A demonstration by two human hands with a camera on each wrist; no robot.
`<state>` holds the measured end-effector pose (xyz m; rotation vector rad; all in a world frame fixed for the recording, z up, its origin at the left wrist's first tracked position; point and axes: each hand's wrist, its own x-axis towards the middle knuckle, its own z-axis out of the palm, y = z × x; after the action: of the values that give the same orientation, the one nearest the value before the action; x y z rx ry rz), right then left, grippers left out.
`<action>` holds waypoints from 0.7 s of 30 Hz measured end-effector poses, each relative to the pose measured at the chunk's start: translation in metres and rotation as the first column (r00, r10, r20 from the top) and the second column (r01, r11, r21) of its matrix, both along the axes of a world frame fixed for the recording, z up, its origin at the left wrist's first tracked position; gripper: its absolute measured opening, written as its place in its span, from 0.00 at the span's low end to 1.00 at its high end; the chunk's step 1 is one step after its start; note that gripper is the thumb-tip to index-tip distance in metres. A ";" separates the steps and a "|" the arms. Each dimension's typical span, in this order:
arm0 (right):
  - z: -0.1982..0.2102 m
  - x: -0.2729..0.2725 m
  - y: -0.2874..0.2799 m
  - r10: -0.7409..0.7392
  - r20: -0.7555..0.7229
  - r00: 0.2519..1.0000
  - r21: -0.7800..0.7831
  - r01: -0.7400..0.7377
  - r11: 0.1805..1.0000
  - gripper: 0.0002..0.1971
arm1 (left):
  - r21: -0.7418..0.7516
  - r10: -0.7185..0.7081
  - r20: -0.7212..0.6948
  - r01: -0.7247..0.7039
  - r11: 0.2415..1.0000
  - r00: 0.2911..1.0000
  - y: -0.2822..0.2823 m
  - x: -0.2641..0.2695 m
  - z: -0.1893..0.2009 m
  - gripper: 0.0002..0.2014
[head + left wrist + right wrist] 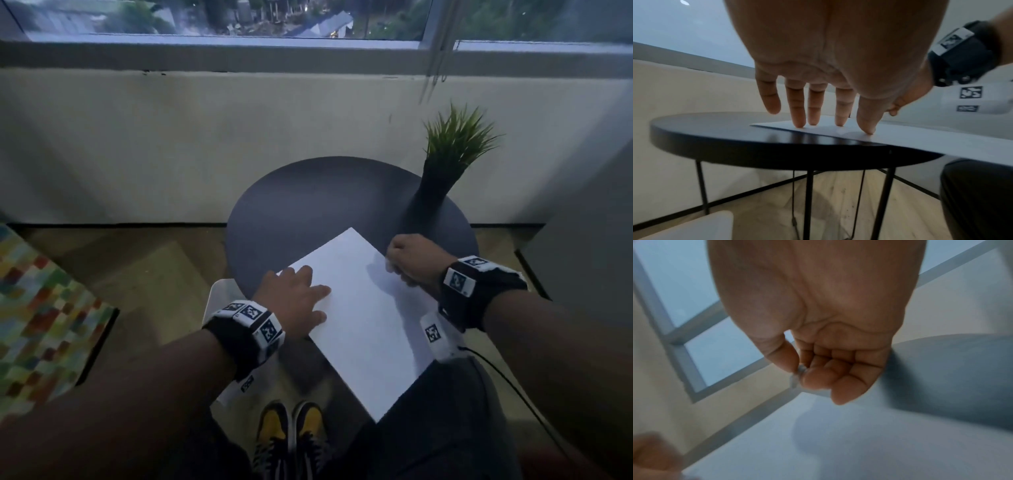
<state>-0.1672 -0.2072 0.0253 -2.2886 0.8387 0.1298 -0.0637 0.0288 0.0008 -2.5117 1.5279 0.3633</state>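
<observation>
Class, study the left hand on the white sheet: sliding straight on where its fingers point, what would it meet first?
Probably the right hand, pinching the sheet at its opposite edge; between it and the left hand lies only bare paper.

round dark table (308,202) on thin black legs, standing on wood floor (154,260). white sheet of paper (363,308) lies flat on its near side, near end overhanging the rim. black vase (433,192) with green grass stands far right.

Dim, bluish light came through a wide window (239,17) along the top of the frame. Below it ran a pale wall (171,137). A round dark table (308,198) stood at centre on wood flooring (164,260), with multicoloured checked fabric (41,308) at the left edge.
</observation>
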 end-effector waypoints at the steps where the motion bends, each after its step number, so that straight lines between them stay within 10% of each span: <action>1: 0.002 0.008 0.011 0.012 0.019 1.000 0.029 -0.013 1.000 0.08 | 0.017 -0.018 -0.010 0.018 1.000 1.000 -0.002 -0.004 0.002 0.25; 10: -0.030 0.028 0.034 0.204 0.039 0.978 -0.049 -0.202 0.978 0.08 | -0.098 -0.075 -0.283 0.049 0.994 0.956 -0.008 0.000 0.014 0.20; 14: -0.029 0.022 0.035 0.301 0.102 0.948 0.095 -0.311 0.946 0.09 | -0.141 -0.009 -0.199 -0.019 0.990 0.980 -0.014 0.035 0.003 0.36; 21: -0.029 0.026 0.037 0.040 0.200 0.979 0.148 -0.070 0.986 0.06 | 0.085 -0.045 -0.130 0.056 0.995 0.991 -0.040 0.047 -0.004 0.53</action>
<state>-0.1410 -0.1702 -0.0034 -2.1386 0.6410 -0.0071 -0.0170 -0.0112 -0.0034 -2.4191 1.5811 0.5811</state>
